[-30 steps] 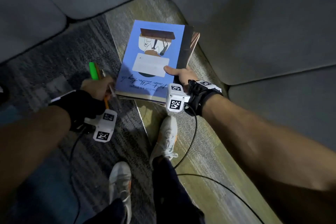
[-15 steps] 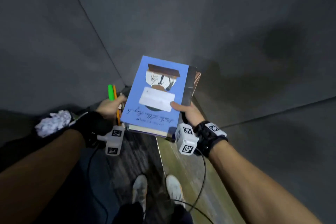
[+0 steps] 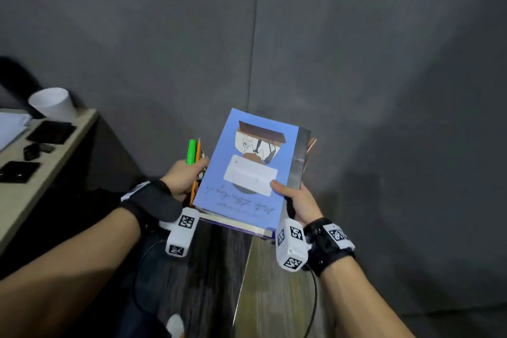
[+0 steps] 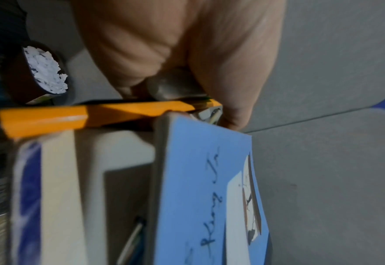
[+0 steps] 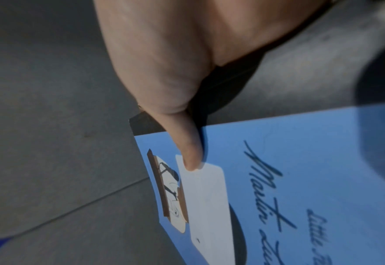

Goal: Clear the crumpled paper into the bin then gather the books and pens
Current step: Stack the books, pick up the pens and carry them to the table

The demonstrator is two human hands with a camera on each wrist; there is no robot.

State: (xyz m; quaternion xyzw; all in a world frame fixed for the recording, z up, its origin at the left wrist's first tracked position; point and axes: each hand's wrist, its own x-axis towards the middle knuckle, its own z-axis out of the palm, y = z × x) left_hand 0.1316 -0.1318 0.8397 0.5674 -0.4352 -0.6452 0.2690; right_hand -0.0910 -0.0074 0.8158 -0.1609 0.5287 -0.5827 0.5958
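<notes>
A stack of books with a light-blue cover [image 3: 248,173] on top is held up in the air in front of a grey padded wall. My right hand [image 3: 297,200] grips the stack's right edge, thumb [image 5: 186,143] pressed on the blue cover [image 5: 300,179]. My left hand [image 3: 183,177] grips a bunch of pens: a green marker [image 3: 191,151], an orange pencil [image 3: 197,156] and a darker pen, held against the stack's left edge. In the left wrist view the orange pencil [image 4: 96,114] lies across the books' page edges [image 4: 62,188]. A dark bin holding crumpled white paper [image 4: 46,71] shows far below.
A light wooden desk [image 3: 46,173] stands at the left with a white paper cup [image 3: 53,104], black flat items [image 3: 50,132] and white papers on it. Grey wall panels [image 3: 356,63] fill the view ahead. Floor and a shoe tip [image 3: 175,325] lie below.
Both hands have lifted the book stack and pens from the floor to chest height; the view has risen from the carpet to the wall, and the desk at the left has come into sight.
</notes>
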